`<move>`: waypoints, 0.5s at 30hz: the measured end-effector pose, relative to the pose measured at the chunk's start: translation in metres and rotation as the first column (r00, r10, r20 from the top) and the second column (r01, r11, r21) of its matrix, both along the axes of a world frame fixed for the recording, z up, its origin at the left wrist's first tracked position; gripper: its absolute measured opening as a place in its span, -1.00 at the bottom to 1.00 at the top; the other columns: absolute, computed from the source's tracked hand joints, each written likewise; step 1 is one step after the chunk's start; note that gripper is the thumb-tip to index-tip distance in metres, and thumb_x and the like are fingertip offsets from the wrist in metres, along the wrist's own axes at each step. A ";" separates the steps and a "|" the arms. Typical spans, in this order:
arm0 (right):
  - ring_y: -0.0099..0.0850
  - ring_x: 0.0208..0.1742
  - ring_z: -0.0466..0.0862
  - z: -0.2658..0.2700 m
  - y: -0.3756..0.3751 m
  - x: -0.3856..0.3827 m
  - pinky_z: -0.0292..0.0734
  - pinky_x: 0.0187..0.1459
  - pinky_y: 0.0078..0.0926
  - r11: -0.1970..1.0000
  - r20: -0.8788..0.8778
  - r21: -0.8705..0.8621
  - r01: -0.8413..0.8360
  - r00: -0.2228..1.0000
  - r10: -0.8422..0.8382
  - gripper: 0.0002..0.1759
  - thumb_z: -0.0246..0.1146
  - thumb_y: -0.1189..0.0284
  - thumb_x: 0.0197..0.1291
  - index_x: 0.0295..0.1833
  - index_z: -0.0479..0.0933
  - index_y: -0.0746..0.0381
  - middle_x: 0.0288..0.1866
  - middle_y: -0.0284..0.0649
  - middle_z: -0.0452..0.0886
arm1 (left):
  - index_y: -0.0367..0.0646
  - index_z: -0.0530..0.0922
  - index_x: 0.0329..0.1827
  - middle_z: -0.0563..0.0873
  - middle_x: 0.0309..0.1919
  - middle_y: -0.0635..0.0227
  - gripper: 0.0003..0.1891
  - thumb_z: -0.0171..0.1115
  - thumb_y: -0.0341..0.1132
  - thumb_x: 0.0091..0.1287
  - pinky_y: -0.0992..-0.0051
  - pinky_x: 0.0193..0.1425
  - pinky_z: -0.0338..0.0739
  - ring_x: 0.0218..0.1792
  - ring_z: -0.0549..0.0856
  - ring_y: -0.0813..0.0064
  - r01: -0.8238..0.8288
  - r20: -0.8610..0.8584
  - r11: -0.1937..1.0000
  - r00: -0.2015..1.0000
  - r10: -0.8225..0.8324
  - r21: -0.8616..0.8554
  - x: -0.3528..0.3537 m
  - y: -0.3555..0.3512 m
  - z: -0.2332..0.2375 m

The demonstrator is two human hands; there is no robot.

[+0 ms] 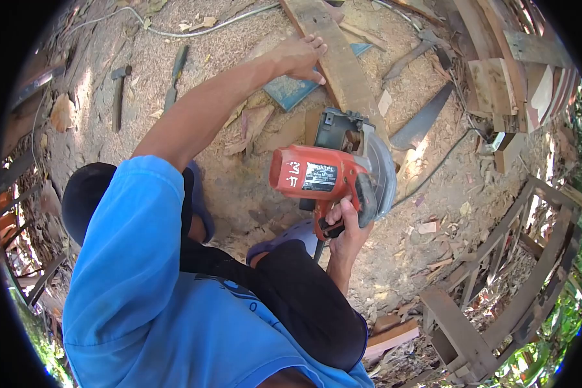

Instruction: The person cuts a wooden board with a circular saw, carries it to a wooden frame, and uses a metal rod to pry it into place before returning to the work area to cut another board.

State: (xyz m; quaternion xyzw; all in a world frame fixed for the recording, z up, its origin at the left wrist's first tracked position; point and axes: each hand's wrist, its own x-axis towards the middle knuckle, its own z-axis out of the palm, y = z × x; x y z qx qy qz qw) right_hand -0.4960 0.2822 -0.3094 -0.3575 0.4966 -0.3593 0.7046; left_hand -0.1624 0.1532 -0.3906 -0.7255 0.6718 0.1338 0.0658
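A red circular saw (313,171) rests at the near end of a wooden plank (343,64), its round guard on the right side. My right hand (349,226) is wrapped round the saw's rear handle. Farther up, my left hand (302,58) lies on the plank's left edge, fingers over the top face and thumb apart, pressing on it. Beneath the plank is a blue flat piece (291,90) on the ground. The saw's blade is hidden by the guard and body.
A hammer (118,97) and a chisel (174,79) lie at the upper left. To the right are a handsaw blade (423,119), a hatchet-like tool (410,57) and stacked wood offcuts (495,90). A wooden frame (462,330) stands at lower right. A cable (433,174) crosses the ground.
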 end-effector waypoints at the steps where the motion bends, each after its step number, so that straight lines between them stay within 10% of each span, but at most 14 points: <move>1: -0.56 -0.58 0.46 0.000 -0.001 0.001 0.36 -0.47 -0.58 1.000 -0.002 0.000 0.000 1.000 0.000 -0.85 0.30 0.52 0.22 -0.19 0.50 0.35 -0.57 -0.32 0.47 | -0.23 0.19 0.55 0.22 0.55 0.11 0.01 0.27 0.31 0.22 0.14 0.49 0.36 0.55 0.22 0.09 -0.006 -0.003 1.000 1.000 0.006 -0.007 0.000 0.000 -0.002; 15: -0.56 -0.57 0.46 0.001 -0.001 0.013 0.37 -0.44 -0.58 0.999 -0.006 -0.022 0.042 0.999 -0.042 -0.86 0.26 0.52 0.23 -0.17 0.48 0.36 -0.58 -0.32 0.46 | -0.33 0.25 0.50 0.30 0.49 0.00 0.02 0.27 0.33 0.18 0.17 0.46 0.37 0.52 0.29 0.05 0.033 -0.045 0.997 0.998 -0.036 -0.069 0.006 0.003 -0.006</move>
